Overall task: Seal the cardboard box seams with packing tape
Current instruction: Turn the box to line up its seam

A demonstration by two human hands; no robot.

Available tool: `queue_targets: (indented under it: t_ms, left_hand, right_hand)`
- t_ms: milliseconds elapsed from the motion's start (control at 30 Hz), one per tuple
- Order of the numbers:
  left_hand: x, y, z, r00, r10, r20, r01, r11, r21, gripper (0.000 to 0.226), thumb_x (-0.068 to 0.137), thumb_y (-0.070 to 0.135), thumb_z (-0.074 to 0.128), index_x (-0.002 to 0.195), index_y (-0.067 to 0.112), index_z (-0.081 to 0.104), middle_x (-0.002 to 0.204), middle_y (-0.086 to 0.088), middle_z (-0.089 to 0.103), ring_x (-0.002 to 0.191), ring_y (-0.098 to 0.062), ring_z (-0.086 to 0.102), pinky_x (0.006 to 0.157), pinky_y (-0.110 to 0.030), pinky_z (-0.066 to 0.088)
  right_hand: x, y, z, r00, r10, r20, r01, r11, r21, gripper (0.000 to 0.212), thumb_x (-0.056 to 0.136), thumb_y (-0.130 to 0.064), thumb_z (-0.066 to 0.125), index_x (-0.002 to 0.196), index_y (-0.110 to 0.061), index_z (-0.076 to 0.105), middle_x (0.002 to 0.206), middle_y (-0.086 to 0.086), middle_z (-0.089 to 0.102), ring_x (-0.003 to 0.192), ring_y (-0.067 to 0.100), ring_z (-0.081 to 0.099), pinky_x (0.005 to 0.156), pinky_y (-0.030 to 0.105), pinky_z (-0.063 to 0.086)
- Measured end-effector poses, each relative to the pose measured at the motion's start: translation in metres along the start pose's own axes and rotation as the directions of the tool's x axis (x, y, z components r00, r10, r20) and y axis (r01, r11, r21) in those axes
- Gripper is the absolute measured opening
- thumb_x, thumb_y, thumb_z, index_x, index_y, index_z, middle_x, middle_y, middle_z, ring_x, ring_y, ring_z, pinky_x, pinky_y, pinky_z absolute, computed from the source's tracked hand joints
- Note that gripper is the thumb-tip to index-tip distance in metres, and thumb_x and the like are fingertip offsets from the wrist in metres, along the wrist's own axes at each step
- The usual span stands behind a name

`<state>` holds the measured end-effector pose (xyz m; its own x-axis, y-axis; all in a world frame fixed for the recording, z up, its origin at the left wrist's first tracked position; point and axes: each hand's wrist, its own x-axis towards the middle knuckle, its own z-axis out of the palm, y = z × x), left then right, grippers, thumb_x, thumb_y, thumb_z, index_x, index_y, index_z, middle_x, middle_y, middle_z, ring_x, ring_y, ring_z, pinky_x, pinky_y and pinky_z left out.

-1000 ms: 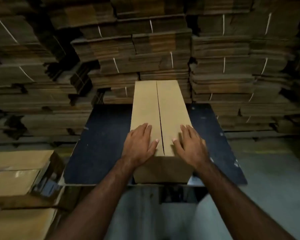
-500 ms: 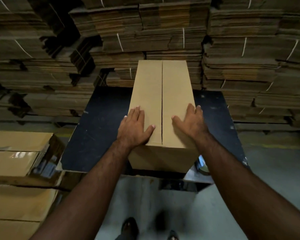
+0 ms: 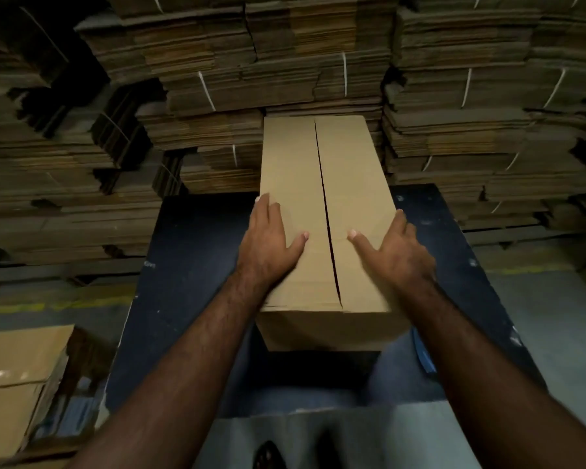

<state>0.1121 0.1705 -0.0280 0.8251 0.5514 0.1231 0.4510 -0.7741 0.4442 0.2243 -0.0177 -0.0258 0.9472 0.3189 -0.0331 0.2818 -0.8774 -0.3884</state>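
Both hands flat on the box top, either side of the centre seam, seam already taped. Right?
Not quite. In the head view the left hand and right hand do press the box either side of the seam, but it is an open dark gap, no tape.

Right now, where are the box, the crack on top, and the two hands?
cardboard box (image 3: 291, 170), head view, left top flap.
seam (image 3: 323, 198), head view, mid gap.
left hand (image 3: 268, 245), head view, back.
right hand (image 3: 394, 255), head view, back.

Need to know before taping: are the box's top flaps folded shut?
Shut but untaped: both flaps of the box lie flat, a dark seam between them.
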Motion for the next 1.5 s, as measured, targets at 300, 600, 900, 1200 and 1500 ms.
queue_targets:
  t_ms: [300,600,900,1200,1500]
  left_hand:
    - [0.007,-0.009,-0.001,0.982,-0.181,0.046,0.186,0.971,-0.151,0.084,0.099,0.045,0.049,0.156,0.004,0.004,0.165,-0.012,-0.012,0.149,-0.034,0.017,0.115,-0.041,0.028]
    - [-0.099,0.037,-0.015,0.878,-0.453,0.154,0.469,0.753,-0.462,0.083,0.099,0.026,0.056,0.156,0.005,0.0,0.16,-0.012,-0.029,0.147,-0.012,-0.002,0.095,0.002,-0.005]
    - [-0.162,0.147,0.029,0.878,-0.111,0.466,0.432,0.606,-0.668,0.117,0.068,0.077,0.064,0.158,0.029,0.006,0.158,0.016,-0.013,0.144,0.0,0.004,0.118,-0.023,0.014]
    - [-0.122,-0.012,-0.032,0.92,-0.245,-0.305,0.268,0.963,0.034,0.049,0.088,0.041,0.044,0.132,0.02,0.052,0.136,0.0,0.052,0.123,-0.019,0.047,0.099,-0.042,0.037]
    - [-0.061,-0.116,-0.071,0.98,-0.171,0.098,0.122,0.915,0.383,0.072,0.094,0.055,0.007,0.158,0.023,0.013,0.166,0.004,0.008,0.152,-0.014,0.006,0.12,-0.049,0.004]
  right_hand:
    - [0.028,-0.012,0.0,0.997,-0.065,0.041,0.061,0.995,0.074,0.098,0.073,-0.085,0.049,0.144,-0.02,0.027,0.136,0.007,0.044,0.106,0.025,0.055,0.075,0.038,0.05]
    - [0.093,-0.065,-0.013,0.828,-0.41,0.383,0.423,0.905,0.054,0.088,0.072,-0.064,0.072,0.145,-0.03,0.038,0.149,0.006,0.033,0.132,0.031,0.037,0.104,0.056,0.038]
    - [0.103,-0.068,-0.013,0.786,-0.524,0.327,0.576,0.813,-0.081,0.062,0.087,-0.035,0.053,0.147,-0.031,0.035,0.156,0.002,0.032,0.141,0.026,0.027,0.109,0.058,0.021]
    - [0.029,-0.069,0.014,0.724,-0.658,0.207,0.685,0.722,-0.098,0.056,0.098,-0.045,0.035,0.145,-0.014,0.037,0.157,0.008,0.03,0.144,0.022,0.025,0.115,0.054,0.018]
    - [-0.063,-0.154,0.061,0.658,-0.652,0.375,0.711,0.703,-0.026,0.07,0.101,-0.051,0.022,0.157,-0.011,0.008,0.166,0.007,0.003,0.152,0.02,0.0,0.122,0.049,0.003]
